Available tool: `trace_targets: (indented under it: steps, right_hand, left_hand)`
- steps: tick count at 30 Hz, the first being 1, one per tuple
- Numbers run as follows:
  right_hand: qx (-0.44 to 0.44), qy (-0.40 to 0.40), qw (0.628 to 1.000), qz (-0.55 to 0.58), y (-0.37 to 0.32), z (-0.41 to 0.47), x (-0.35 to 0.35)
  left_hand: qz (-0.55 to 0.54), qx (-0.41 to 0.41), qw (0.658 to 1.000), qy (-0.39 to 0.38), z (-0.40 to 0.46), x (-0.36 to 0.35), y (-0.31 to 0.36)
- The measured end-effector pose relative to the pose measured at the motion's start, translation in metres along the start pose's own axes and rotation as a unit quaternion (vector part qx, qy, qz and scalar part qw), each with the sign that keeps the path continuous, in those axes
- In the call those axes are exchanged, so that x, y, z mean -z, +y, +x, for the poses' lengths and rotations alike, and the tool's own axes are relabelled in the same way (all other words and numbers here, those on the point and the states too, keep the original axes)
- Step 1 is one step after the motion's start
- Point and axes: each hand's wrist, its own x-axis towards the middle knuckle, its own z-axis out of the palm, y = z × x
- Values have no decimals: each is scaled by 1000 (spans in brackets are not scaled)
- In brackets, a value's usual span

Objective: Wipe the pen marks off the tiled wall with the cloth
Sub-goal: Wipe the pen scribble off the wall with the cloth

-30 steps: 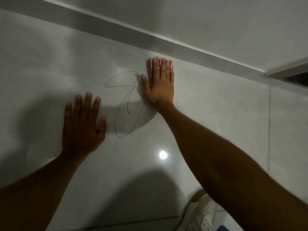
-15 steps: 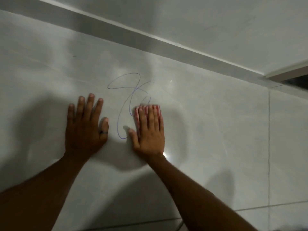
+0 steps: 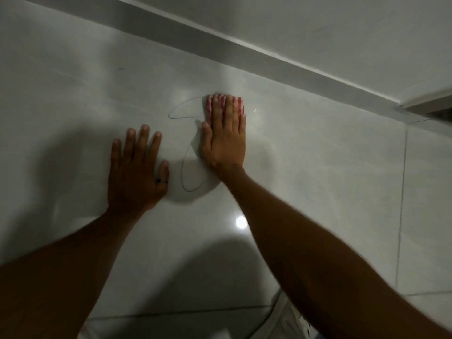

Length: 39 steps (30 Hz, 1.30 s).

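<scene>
Two bare hands lie flat against the glossy tiled wall (image 3: 318, 167) in the head view. The right hand (image 3: 226, 140) is spread open, fingers together and pointing up, pressing the cloth (image 3: 221, 105) against the tile; it does not close around the cloth but pins it under the fingers and palm. The cloth is red-and-white striped, and only its upper edge and thin strips between the fingers show, the rest being hidden beneath the hand. The left hand (image 3: 137, 170) is also open, fingers slightly fanned, resting on the wall to the left of the right hand and lower, with nothing in it. A dark ring (image 3: 162, 181) sits on its thumb.

The pen marks (image 3: 187, 152) are a thin looping line between the two hands. One loop runs left from the cloth's upper corner, and a longer loop drops beside the right thumb and curves round near the wrist. The stretch that passes under the right hand and cloth cannot be seen, and the line is faint in the dim light.

A grey band (image 3: 244, 48) runs diagonally above the tile. A bright round glare spot (image 3: 241, 221) shines on the tile below the right wrist. Both forearms are cut off by the bottom edge of the frame. At the lower right, pale fabric and a scrap of blue are partly hidden by the right forearm and too unclear to name. No containers appear.
</scene>
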Motion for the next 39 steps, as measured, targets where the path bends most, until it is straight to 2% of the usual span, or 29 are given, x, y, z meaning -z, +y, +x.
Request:
trace_targets:
  steps: [3, 7, 10, 12, 16, 19, 23, 27, 29, 31, 34, 39]
  right_hand:
    - [13, -1, 1000, 0, -15, -70, -11]
    - [-21, -9, 1000, 16, -38, -146, -31]
    - [-6, -6, 1000, 13, -36, -122, -33]
    - [9, 1, 1000, 12, -33, -76, -25]
    - [-14, -5, 1000, 15, -33, 33, -4]
    - [-7, -29, 1000, 10, -34, 61, 4]
    - [12, -26, 1000, 2, -30, 30, 1]
    - [52, -10, 998, 21, -34, -91, -17]
    - [50, -33, 998, 29, -37, -154, -29]
    - [34, -55, 998, 15, -36, -180, -39]
    - [48, -59, 997, 9, -34, -163, -37]
    - [48, -53, 997, 23, -46, -82, -22]
  left_hand:
    - [0, 6, 1000, 14, 0, -1, 1]
    - [-5, 3, 1000, 21, 0, -1, -1]
    - [-6, 11, 1000, 11, 0, 0, 0]
    - [-1, 10, 1000, 10, 0, -1, 0]
    - [11, -6, 1000, 9, -1, 1, -3]
    - [7, 4, 1000, -6, 1, 1, -2]
    - [5, 0, 1000, -11, 1, 3, -1]
    - [1, 8, 1000, -9, 1, 4, 1]
    - [3, 8, 1000, -5, 1, 4, 1]
    - [0, 7, 1000, -4, 2, 2, 0]
    - [-3, 6, 1000, -4, 2, 2, 0]
    - [0, 10, 1000, -16, 2, 5, 0]
